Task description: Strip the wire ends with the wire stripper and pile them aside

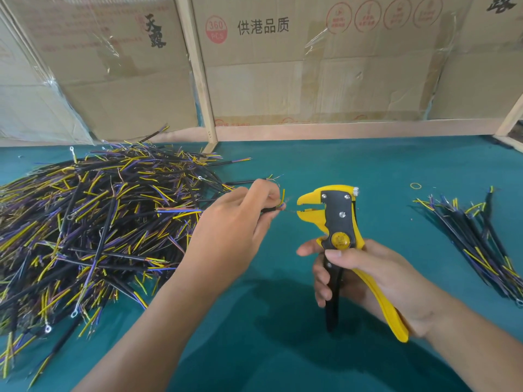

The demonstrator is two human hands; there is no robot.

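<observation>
My right hand [376,278] grips the handles of a yellow and black wire stripper [339,222], held upright with its jaws pointing left. My left hand [240,219] pinches a black cable [278,208] by its end, with thin coloured cores sticking out of my fingers. One thin core reaches into the stripper's jaws. A big heap of black cables [93,219] with yellow and purple cores fills the left of the table. A smaller pile of cables [478,241] lies at the right.
The table has a teal cloth [283,335]. Taped cardboard boxes [283,66] and wooden posts [198,72] stand along the back edge. A yellow rubber band [415,185] lies behind the right pile.
</observation>
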